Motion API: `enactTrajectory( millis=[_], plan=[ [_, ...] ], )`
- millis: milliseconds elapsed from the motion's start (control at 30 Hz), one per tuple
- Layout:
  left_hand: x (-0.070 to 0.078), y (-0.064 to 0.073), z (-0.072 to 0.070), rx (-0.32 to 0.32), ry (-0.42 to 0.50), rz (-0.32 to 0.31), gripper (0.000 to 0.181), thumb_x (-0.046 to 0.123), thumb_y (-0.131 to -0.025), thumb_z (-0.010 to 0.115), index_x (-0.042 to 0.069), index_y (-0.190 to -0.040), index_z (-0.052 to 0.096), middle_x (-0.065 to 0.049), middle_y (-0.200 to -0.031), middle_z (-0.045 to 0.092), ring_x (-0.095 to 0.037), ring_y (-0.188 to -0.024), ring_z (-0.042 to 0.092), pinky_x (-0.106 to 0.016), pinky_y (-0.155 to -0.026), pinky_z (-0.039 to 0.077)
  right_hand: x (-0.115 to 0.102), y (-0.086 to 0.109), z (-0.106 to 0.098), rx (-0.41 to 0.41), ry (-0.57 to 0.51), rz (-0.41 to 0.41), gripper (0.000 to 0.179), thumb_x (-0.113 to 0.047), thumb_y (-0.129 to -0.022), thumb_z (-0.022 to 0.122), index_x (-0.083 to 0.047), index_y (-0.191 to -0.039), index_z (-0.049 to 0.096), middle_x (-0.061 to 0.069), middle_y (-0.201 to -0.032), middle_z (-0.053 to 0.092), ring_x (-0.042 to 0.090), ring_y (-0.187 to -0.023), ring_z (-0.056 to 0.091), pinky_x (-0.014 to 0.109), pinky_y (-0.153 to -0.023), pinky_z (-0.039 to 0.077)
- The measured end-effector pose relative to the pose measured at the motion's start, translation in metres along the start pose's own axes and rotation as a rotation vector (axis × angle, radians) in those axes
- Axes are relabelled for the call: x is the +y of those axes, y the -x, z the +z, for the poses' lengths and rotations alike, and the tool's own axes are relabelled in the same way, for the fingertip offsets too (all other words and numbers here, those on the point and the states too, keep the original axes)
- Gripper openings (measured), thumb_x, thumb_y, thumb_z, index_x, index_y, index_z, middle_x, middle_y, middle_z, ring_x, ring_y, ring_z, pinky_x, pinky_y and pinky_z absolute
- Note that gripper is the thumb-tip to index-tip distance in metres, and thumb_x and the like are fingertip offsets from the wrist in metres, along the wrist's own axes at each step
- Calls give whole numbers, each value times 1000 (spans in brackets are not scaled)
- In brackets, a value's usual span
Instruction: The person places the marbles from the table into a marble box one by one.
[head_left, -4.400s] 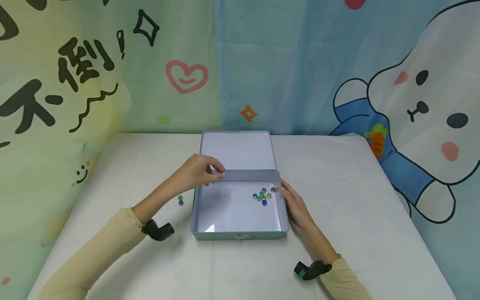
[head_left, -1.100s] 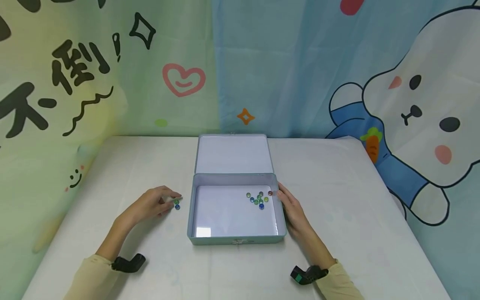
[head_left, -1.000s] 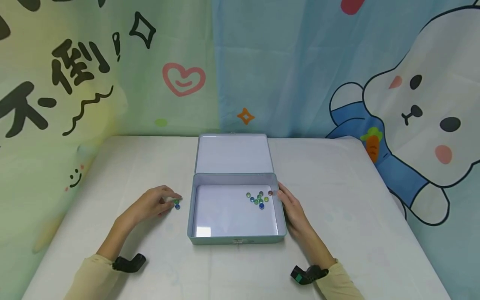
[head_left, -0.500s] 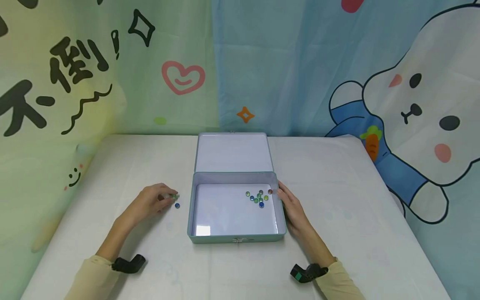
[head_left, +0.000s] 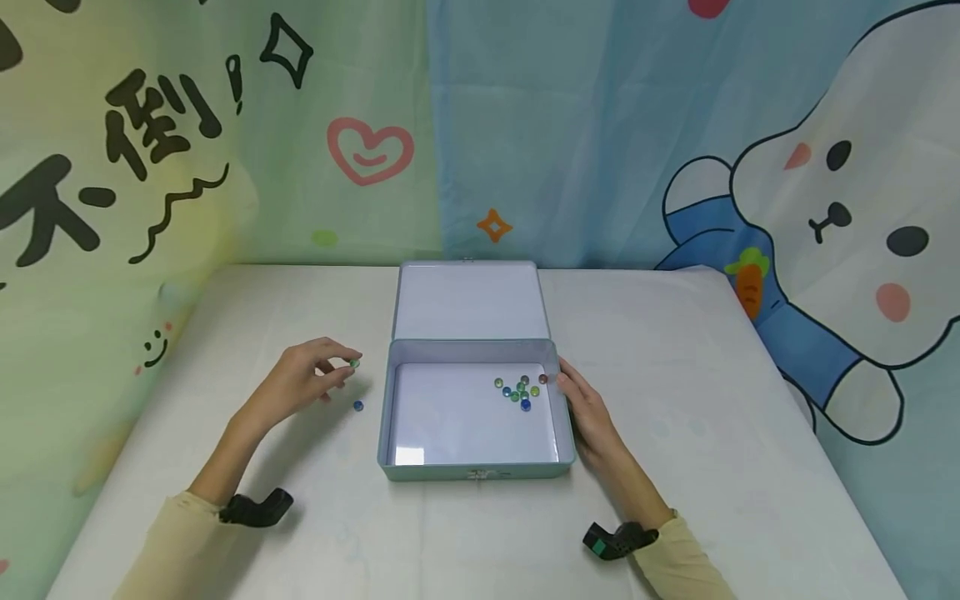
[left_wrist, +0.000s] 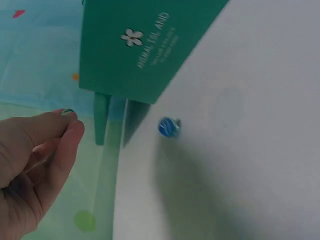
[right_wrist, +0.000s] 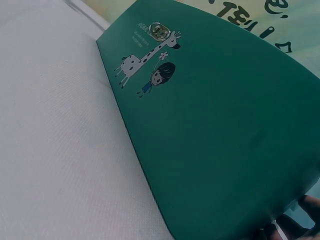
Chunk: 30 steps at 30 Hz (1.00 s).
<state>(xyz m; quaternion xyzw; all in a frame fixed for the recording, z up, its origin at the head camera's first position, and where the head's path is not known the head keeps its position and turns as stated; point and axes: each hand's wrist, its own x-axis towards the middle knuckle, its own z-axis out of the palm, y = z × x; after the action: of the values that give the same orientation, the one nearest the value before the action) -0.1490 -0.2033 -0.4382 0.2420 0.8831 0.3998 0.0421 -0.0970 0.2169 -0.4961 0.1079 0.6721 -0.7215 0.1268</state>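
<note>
My left hand pinches a green marble between thumb and fingertips, raised over the cloth left of the tin box. A sliver of the green marble shows at the fingertips in the left wrist view. Below it, a blue marble lies on the cloth. The green tin box stands with its lid swung back. Several glass marbles sit toward the right of its floor. My right hand holds the box's right wall, thumb at the rim; its fingers are partly hidden.
A white cloth covers the table. Behind it hangs a printed curtain with a rabbit, a heart and lettering. In the right wrist view, the box's outer side bears a giraffe picture.
The left hand went from over the box to the two marbles on the cloth, took the green one and lifted it. Another marble now lies in the box. The right hand stayed at the wall.
</note>
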Motion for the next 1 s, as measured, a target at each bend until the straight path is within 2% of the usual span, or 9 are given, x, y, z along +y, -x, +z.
enactTrajectory(
  millis=[100, 233, 333, 467, 600, 700, 833, 933, 1000],
  plan=[
    [11, -11, -2, 1, 18, 18, 26, 2, -87, 68, 7, -113, 69, -8, -104, 67, -23, -69, 69, -24, -52, 55, 0, 0, -1, 4, 2, 1, 54, -31, -104, 42, -20, -154, 25, 8, -160, 27, 28, -146, 26, 47, -117, 26],
    [30, -33, 0, -42, 29, 65, 26, 1, -88, 68, 4, -113, 69, -10, -106, 67, -21, -70, 69, -23, -52, 55, 0, 0, -3, 4, -1, 1, 54, -30, -104, 42, -19, -154, 25, 8, -160, 26, 28, -147, 25, 47, -117, 25],
    [51, -55, 3, -102, 22, 113, 26, 2, -88, 68, 4, -114, 69, -10, -105, 67, -23, -74, 68, -23, -53, 55, -1, 1, -4, 2, -7, -1, 54, -29, -104, 42, -19, -154, 25, 9, -160, 26, 28, -146, 26, 47, -116, 26],
    [82, -88, 14, -168, -31, 197, 25, 5, -88, 69, 8, -113, 70, -7, -105, 69, -19, -76, 68, -22, -54, 54, 0, 0, -5, 6, -13, -6, 54, -28, -104, 42, -18, -154, 26, 9, -160, 25, 28, -147, 25, 47, -117, 25],
    [108, -115, 36, -208, -134, 254, 24, 9, -88, 70, 10, -112, 72, -3, -106, 71, -12, -76, 68, -21, -61, 54, -1, 0, -4, 13, -8, -6, 54, -29, -104, 43, -18, -154, 27, 9, -160, 26, 28, -148, 23, 46, -119, 22],
    [121, -128, 60, -240, -217, 273, 23, 11, -88, 70, 11, -111, 73, -2, -108, 72, -12, -83, 68, -23, -71, 55, -1, 0, -3, 10, -8, -5, 54, -31, -103, 44, -18, -154, 27, 10, -159, 29, 29, -147, 27, 45, -117, 26],
    [124, -136, 94, -310, -319, 296, 22, 12, -89, 70, 9, -110, 73, -3, -108, 73, -14, -93, 68, -27, -79, 56, -2, 0, -2, -2, -6, 0, 56, -34, -103, 44, -20, -154, 27, 9, -158, 31, 28, -143, 32, 40, -110, 35],
    [122, -137, 115, -373, -376, 309, 19, 12, -90, 69, 7, -107, 74, -3, -101, 74, -15, -89, 67, -26, -75, 55, -2, 0, -2, -8, -5, 3, 54, -33, -103, 43, -20, -154, 27, 9, -158, 30, 26, -143, 32, 39, -109, 35],
    [119, -138, 126, -410, -384, 305, 17, 10, -90, 68, 6, -105, 74, -4, -98, 74, -13, -81, 67, -23, -67, 54, -1, 0, -2, -11, -10, -1, 53, -31, -104, 43, -20, -154, 27, 9, -159, 29, 27, -145, 29, 42, -111, 33]
  ],
)
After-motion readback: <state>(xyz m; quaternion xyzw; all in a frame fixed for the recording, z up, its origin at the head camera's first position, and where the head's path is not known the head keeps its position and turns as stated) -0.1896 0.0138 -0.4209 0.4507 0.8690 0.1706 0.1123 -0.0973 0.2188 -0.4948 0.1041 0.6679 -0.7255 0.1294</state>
